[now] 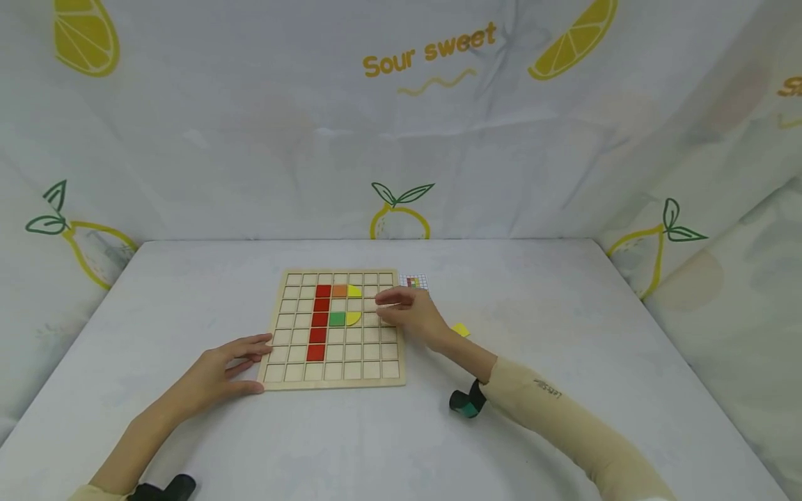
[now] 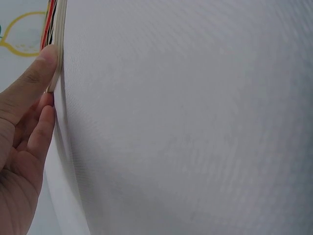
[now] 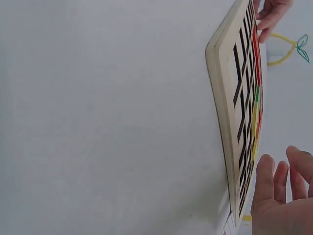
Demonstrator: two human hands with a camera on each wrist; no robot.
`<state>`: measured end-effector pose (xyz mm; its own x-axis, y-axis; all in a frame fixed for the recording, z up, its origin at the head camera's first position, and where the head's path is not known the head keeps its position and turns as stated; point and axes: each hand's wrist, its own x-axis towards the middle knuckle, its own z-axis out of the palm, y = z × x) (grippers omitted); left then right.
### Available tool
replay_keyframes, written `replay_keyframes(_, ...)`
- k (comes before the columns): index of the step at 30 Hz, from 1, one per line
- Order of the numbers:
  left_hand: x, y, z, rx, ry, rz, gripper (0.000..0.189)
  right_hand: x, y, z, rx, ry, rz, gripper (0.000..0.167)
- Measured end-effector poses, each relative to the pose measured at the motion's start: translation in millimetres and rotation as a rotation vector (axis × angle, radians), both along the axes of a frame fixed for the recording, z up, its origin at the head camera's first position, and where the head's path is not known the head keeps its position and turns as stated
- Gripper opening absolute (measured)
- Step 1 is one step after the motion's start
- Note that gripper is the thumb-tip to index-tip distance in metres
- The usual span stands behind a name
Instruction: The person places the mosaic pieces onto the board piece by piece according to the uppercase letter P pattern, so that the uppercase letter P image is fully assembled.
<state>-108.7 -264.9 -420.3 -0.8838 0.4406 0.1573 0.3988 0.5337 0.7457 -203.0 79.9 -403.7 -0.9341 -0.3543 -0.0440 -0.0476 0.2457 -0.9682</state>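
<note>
A wooden grid board (image 1: 372, 351) lies flat on the table. Several red squares (image 1: 319, 319) form a column in it; right of them sit an orange square (image 1: 339, 291), a green square (image 1: 337, 319) and two yellow round-edged pieces, an upper one (image 1: 354, 291) and a lower one (image 1: 354, 319). My left hand (image 1: 222, 372) rests against the board's left edge, fingers and thumb touching it. Over the board's right side hovers my right hand (image 1: 413, 316). In the right wrist view its thumb and fingers (image 3: 264, 183) stand apart, and no piece shows between them.
A small printed pattern card (image 1: 415, 281) lies past the board's upper right corner, partly behind the right hand. Beside the right forearm is a loose yellow piece (image 1: 461, 329). Dark straps are at both wrists. A lemon-print cloth (image 1: 276, 139) hangs behind the table.
</note>
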Motion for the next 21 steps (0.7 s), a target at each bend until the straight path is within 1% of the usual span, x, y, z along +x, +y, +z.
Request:
replay_keyframes(5, -0.4, 0.3, 0.0, 0.001, 0.007, -0.005, 0.057, 1.9, 30, 7.1, -0.039, -0.024, -0.021, 0.031)
replay_keyframes(8, -0.2, -0.3, -1.0, 0.003, 0.003, -0.002, 0.058, 0.0, 48, 5.7, -0.027, -0.036, -0.03, 0.033)
replay_keyframes(13, -0.2, -0.1, -1.3, 0.017, -0.009, -0.003, 0.057, -5.3, 78, 2.4, 0.016, -0.084, -0.067, 0.036)
replay_keyframes(15, 0.0, 0.3, -0.7, 0.012, -0.01, -0.001, 0.058, -7.5, 90, 1.3, 0.013, -0.093, -0.074, 0.037)
replay_keyframes(21, 0.2, 1.0, 0.7, 0.009, -0.004, 0.003, 0.058, -13.7, 126, -2.3, 0.022, -0.078, -0.063, 0.039)
